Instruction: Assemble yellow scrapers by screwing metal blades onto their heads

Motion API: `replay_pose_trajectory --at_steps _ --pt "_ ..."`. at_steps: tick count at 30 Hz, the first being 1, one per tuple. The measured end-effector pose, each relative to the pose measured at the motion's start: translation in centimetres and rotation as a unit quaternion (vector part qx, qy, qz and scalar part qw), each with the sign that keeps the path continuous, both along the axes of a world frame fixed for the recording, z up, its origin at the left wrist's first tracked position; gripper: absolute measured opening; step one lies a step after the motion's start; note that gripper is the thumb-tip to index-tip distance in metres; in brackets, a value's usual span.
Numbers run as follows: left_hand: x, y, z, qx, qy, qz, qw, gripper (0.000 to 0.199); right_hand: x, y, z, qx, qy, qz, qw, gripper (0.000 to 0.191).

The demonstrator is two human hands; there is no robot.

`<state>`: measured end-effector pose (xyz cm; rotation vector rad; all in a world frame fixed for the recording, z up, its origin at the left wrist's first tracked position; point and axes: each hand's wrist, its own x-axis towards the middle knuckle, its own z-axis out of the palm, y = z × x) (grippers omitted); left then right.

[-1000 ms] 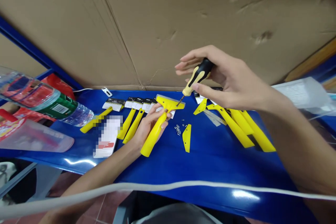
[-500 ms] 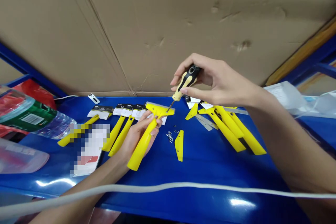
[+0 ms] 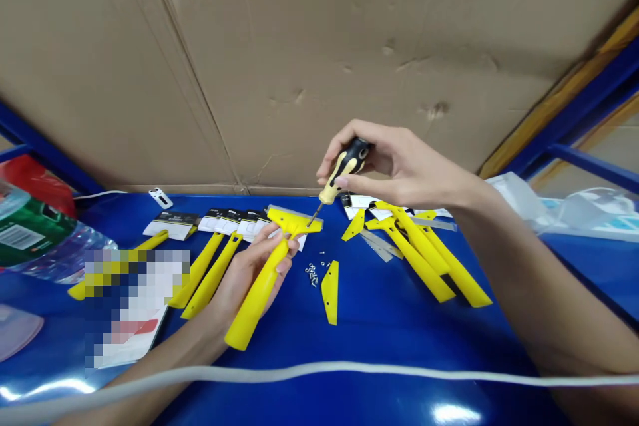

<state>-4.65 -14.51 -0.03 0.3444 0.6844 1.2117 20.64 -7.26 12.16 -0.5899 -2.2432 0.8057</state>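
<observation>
While the left hand (image 3: 251, 265) grips a yellow scraper (image 3: 258, 293) above the table (image 3: 394, 326) and the right hand (image 3: 394, 163) a screwdriver (image 3: 343, 172) at its head (image 3: 285, 220), the scraper seems light, stiff, best held by its handle (image 3: 244, 323).

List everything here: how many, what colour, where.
Scraper: 1, yellow, centre
Screwdriver: 1, black-cream, centre
Other handles: about 6, yellow, both sides
Loose pieces: 2, yellow, centre
Fasteners: several, silver, centre
Blades: 2+, grey, right
Cards: several, black-white, back
Packet: 1, white-red, left
Bottle: 1, clear, green label, left
Container: 1, clear, left
Bag: 1, red, left
Gadget: 1, white, back left
Cables: 2+, white, foreground, left
Wrapping: unclear, whitish, right
Table: 1, blue, below
Cardboard: unclear, brown, behind
Frame bars: several, blue, sides
Left hand: 1, bare, holding scraper
Right hand: 1, bare, holding screwdriver
</observation>
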Motion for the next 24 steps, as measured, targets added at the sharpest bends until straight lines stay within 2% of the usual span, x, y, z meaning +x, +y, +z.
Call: replay_pose_trajectory --at_steps 6,14,24 --pt "0.3 -0.1 0.4 0.008 0.014 -0.004 1.000 0.021 -0.3 -0.4 0.1 0.033 -0.016 -0.025 0.999 0.028" --pt "0.1 -0.1 0.2 0.005 0.026 0.003 1.000 0.024 0.1 0.0 0.0 0.133 -0.063 -0.083 0.986 0.033" --pt "-0.1 -0.3 -0.8 0.056 0.082 -0.017 0.995 0.034 -0.6 -0.6 0.0 0.158 -0.089 -0.101 0.978 0.041"
